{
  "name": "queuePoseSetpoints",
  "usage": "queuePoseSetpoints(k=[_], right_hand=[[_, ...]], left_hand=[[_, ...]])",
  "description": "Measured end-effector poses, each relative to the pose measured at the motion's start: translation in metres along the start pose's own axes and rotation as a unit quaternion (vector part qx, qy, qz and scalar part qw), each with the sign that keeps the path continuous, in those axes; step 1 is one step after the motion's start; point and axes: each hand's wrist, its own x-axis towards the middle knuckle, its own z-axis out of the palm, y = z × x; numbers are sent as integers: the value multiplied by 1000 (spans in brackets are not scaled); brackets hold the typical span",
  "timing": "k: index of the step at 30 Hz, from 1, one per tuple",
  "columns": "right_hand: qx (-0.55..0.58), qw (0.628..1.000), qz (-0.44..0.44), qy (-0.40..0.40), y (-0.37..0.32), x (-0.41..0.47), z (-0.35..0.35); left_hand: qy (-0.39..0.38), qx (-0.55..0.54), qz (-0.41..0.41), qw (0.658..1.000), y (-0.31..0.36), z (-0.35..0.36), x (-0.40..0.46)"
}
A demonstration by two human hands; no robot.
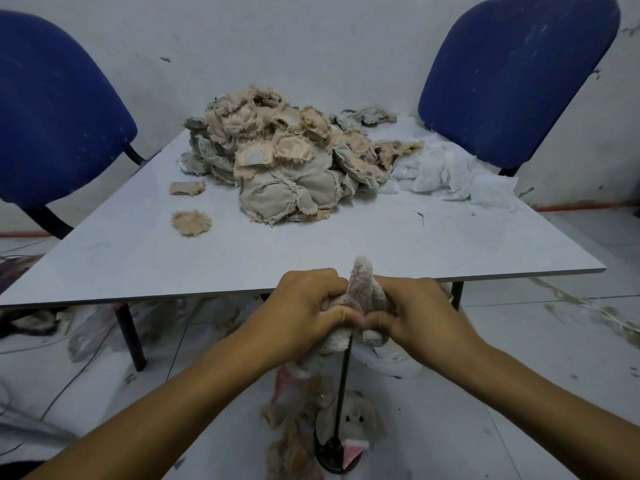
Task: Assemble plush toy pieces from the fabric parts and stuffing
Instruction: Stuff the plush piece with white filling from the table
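Gripping a small cream-grey plush fabric piece (363, 289) from both sides, just in front of the near edge of the pale grey tabletop (311, 244); left hand (308, 306) curling fingers and thumb round the left of the piece; right hand (412, 313) pinching its right side the same way, thumbs nearly touching below; one furry tip poking up between the knuckles. Working the piece down over a thin black upright rod (344, 379), it seems, the rod rising from a dark round base (329, 459) on the floor and vanishing under the hands; probably serving to turn or push out the fabric shape, hence the tight two-sided grip directly above it; whether the rod is actually inside the piece cannot be told.

Waiting at the back of the tabletop, a heaped pile of beige and grey frayed fabric parts (291, 168), well apart from the hands; beside it to the right, a loose spread of white stuffing (446, 174); two small tan fabric rounds (191, 221) lying separately to the left of the pile, presumably set aside within reach.

Lying on the floor around the base, finished-looking plush pieces (356, 420) with pink trim, likely dropped there as done; no box, bag or bin clearly showing, everything lying loose; two blue upholstered chairs (512, 74) flanking the tabletop.
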Motion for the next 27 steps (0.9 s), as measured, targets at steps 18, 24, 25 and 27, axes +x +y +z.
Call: queuePoseSetpoints(k=[18,24,25,27], right_hand=[[122,992,-1,15,12,-4,-2],[264,950,-56,160,-4,3,-20],[242,957,-62,146,-5,3,-19],[201,971,-62,112,-4,3,-12]], left_hand=[[25,2,39,999,-4,-10,0],[55,-115,58,990,-5,-22,0],[5,-86,30,996,-9,-21,-1],[-93,-45,-39,994,-12,-16,-3]])
